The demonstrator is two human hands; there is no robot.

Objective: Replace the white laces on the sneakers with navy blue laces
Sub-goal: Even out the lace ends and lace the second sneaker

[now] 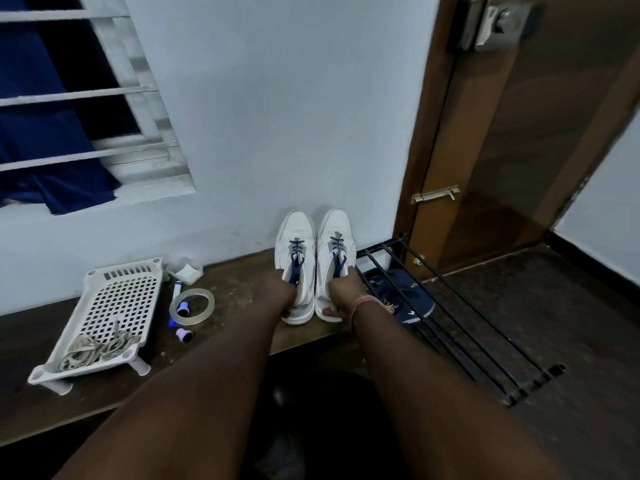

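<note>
Two white sneakers stand side by side on a wooden bench, toes against the wall. Both the left sneaker (294, 244) and the right sneaker (336, 237) carry navy blue laces (296, 252). My left hand (282, 289) grips the heel end of the left sneaker, fingers inside its opening. My right hand (341, 294) grips the heel end of the right sneaker, thumb at the heel. The old white laces (97, 348) lie bundled in a white perforated tray (114, 299) at the left.
A roll of clear tape (191, 306), a marker (176, 289) and a small purple cap (184, 335) lie between tray and sneakers. A black metal rack (450, 317) with a dark blue shoe (408, 299) stands at the right, beside a wooden door (519, 133). The bench's front edge (304, 344) runs just below the sneakers.
</note>
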